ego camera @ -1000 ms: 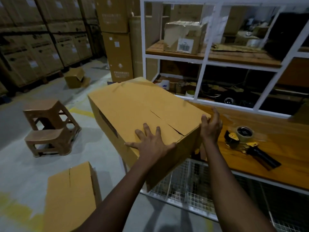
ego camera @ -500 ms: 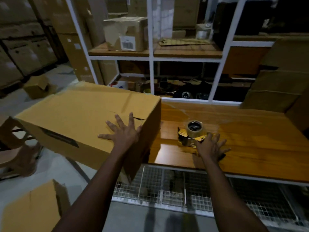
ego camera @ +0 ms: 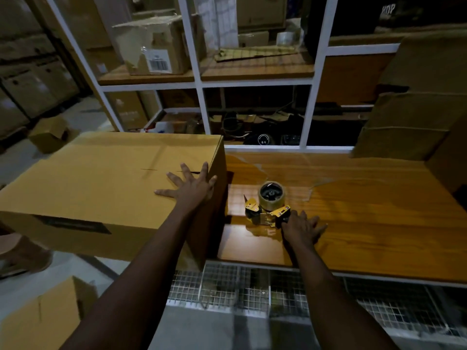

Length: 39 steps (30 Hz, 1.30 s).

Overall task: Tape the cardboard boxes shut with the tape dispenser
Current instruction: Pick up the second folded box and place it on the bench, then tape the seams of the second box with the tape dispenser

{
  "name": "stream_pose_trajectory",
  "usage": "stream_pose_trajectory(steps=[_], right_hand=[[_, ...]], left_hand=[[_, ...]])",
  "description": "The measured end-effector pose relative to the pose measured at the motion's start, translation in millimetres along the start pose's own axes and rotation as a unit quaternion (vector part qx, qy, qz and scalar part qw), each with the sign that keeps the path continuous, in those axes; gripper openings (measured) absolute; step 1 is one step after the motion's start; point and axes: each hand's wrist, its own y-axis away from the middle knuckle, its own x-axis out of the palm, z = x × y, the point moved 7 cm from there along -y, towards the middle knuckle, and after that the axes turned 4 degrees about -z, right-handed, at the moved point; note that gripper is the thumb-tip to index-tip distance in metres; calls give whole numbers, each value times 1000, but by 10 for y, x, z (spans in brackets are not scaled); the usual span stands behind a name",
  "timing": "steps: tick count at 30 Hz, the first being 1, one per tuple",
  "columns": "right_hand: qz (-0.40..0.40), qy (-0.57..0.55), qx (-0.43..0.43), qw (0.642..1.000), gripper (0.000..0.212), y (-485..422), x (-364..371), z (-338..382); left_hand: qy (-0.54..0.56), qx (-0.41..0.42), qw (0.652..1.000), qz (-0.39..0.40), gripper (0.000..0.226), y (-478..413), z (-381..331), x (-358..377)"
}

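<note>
Left hand (ego camera: 190, 188) lies flat, fingers spread, on top of the large tan cardboard box (ego camera: 101, 178), near its right edge; the box sits at the left end of the glossy orange-brown wooden table (ego camera: 379, 223) and overhangs it to the left. Right hand (ego camera: 302, 227), fingers loosely apart, covers the handle of the yellow-and-black tape dispenser (ego camera: 267, 205), which lies on the table just right of the box; grip not closed.
</note>
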Motion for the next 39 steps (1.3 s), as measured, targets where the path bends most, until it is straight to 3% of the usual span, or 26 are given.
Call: stream_pose_trajectory(steps=[6, 8, 13, 23, 29, 39], right_hand=[[37, 6, -29, 999, 60, -209, 79, 0], [28, 13, -28, 999, 53, -223, 69, 10], [-46, -28, -40, 998, 28, -199, -92, -14], [-228, -96, -47, 968, 32, 61, -895, 13], [-367, -134, -111, 914, 43, 482, -1695, 705], [-347, -173, -238, 891, 46, 1367, -1829, 2776]], left_hand=[[4, -11, 1000, 1, 71, -101, -350, 53], [0, -18, 1000, -13, 71, -111, -435, 54], [-3, -12, 1000, -27, 70, -151, -537, 57], [25, 30, 999, -2, 71, -113, -399, 64], [58, 40, 997, -30, 70, -209, 387, -133], [78, -80, 989, -100, 62, -603, 2541, -706]])
